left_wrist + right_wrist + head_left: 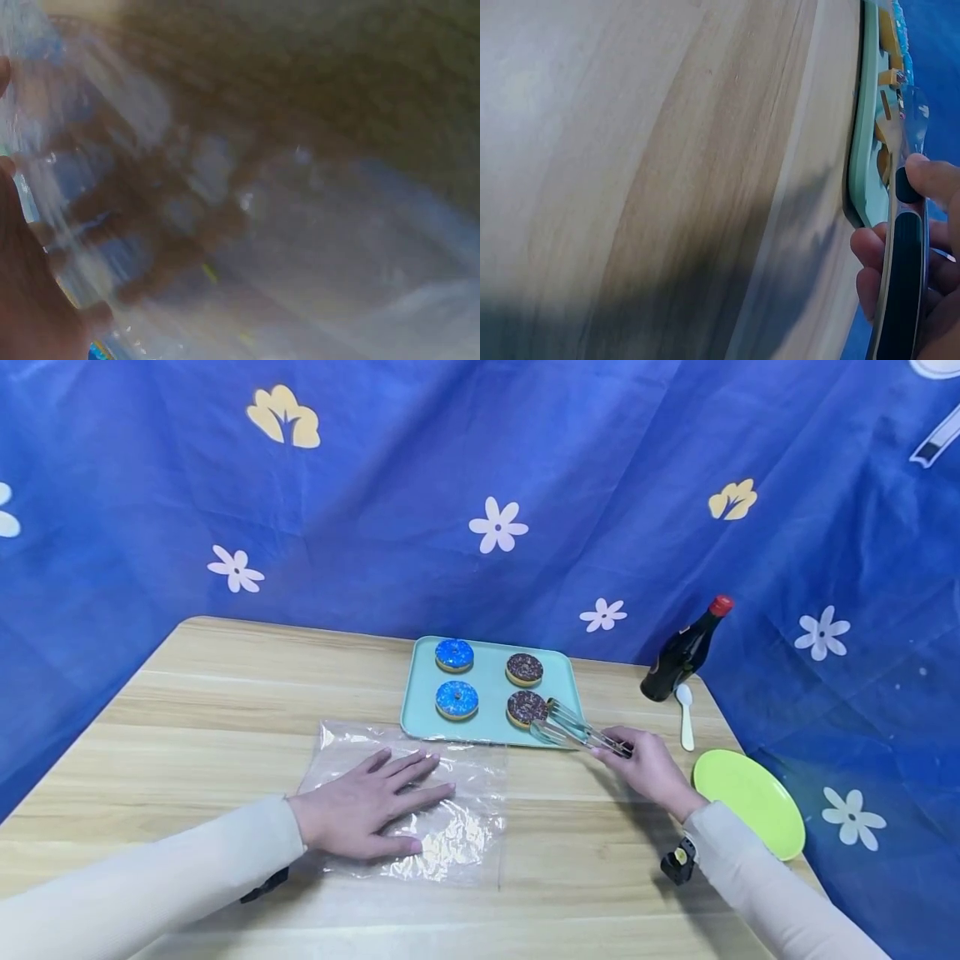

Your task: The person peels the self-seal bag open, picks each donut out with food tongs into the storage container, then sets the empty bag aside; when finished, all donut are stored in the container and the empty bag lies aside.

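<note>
My right hand (637, 764) grips a pair of metal serving tongs (904, 247) with dark grip pads. In the head view, the tongs' tips are at the near chocolate doughnut (527, 708); whether they touch it I cannot tell. A second chocolate doughnut (524, 669) lies behind it on the mint tray (491, 727), with two blue doughnuts (457, 699) on the left side. Flat on a clear plastic bag (468, 827) rests my left hand (367, 806), fingers spread. The left wrist view is blurred, showing shiny plastic (337, 247) close up.
A dark bottle (682, 652) with a red cap stands at the back right. Beside it lies a white spoon (686, 718). A lime-green plate (750, 802) sits at the table's right edge. Blue cloth (420, 485) hangs behind the wooden table (247, 693).
</note>
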The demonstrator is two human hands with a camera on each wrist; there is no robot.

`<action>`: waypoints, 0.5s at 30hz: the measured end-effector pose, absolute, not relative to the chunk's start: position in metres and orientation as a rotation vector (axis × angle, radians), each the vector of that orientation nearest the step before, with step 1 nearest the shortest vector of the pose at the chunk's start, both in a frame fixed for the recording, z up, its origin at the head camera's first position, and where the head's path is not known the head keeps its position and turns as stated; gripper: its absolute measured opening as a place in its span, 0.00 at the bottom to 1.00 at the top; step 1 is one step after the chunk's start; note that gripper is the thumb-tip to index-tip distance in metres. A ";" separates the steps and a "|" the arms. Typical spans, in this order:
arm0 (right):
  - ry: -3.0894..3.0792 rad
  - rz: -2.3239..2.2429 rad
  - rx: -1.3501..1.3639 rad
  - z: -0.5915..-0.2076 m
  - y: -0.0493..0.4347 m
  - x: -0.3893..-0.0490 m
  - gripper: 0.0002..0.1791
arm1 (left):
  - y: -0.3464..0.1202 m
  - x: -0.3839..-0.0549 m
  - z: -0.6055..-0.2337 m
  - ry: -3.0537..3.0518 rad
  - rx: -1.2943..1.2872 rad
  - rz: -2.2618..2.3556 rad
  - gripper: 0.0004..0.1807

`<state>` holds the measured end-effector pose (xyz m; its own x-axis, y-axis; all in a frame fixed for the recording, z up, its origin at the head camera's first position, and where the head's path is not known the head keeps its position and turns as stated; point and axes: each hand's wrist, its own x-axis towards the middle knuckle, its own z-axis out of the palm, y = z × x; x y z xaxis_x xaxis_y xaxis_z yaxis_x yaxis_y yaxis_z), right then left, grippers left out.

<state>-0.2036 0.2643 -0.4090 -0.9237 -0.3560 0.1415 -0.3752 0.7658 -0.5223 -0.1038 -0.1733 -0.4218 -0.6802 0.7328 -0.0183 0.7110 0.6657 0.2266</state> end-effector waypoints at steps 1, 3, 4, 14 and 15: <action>-2.920 0.868 0.600 -0.409 0.265 -0.204 0.20 | -0.173 -0.104 -0.423 2.772 1.208 0.299 0.38; -2.917 0.859 0.597 -0.408 0.268 -0.204 0.20 | -0.172 -0.103 -0.425 2.776 1.210 0.286 0.38; -2.911 0.850 0.596 -0.407 0.269 -0.205 0.20 | -0.172 -0.103 -0.426 2.776 1.211 0.280 0.38; -2.813 0.880 0.408 -0.403 0.280 -0.209 0.17 | -0.167 -0.097 -0.426 2.779 1.211 0.218 0.38; -2.805 0.868 0.373 -0.404 0.281 -0.210 0.17 | -0.167 -0.097 -0.425 2.776 1.206 0.214 0.38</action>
<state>-0.2105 0.2809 -0.4041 -0.9520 -0.1842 0.2445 -0.2901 0.7977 -0.5286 -0.0967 -0.1668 -0.4253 -0.6791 0.7328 -0.0420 0.7178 0.6750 0.1710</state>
